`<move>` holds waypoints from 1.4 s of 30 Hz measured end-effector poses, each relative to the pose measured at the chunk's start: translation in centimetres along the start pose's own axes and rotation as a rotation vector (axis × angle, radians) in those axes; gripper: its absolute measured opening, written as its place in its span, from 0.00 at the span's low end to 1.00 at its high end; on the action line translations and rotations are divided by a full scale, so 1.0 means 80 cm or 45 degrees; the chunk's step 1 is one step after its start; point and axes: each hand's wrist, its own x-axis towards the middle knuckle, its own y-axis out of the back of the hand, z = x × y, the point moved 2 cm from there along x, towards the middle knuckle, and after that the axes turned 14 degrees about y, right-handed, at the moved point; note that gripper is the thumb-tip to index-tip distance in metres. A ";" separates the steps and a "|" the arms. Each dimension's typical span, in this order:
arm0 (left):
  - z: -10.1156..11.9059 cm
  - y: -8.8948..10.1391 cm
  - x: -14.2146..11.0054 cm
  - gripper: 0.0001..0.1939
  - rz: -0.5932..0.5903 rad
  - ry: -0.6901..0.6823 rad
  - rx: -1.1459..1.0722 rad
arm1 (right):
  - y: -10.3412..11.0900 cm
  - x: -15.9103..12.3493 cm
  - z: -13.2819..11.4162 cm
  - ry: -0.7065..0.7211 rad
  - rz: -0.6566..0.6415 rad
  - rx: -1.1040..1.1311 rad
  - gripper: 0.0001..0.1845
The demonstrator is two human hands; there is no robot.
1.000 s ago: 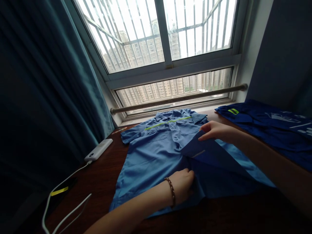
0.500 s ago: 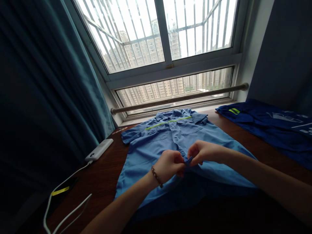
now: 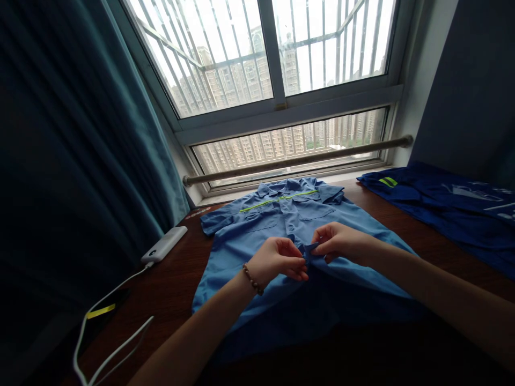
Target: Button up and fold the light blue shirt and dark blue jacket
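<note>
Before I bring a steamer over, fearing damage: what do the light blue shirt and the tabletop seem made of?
The light blue shirt looks like matte woven cloth, by its soft creases; cotton or blend, I can't tell. The tabletop seems wood or veneer, slightly glossy, by its reddish-brown grain.

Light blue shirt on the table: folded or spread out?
Spread out: the light blue shirt lies wide across the table, collar toward the window; the left hand and right hand pinch cloth at its front.
</note>
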 end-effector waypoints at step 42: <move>-0.022 0.005 0.038 0.12 0.229 -0.082 -0.484 | -0.029 0.003 0.037 0.609 0.417 -0.420 0.12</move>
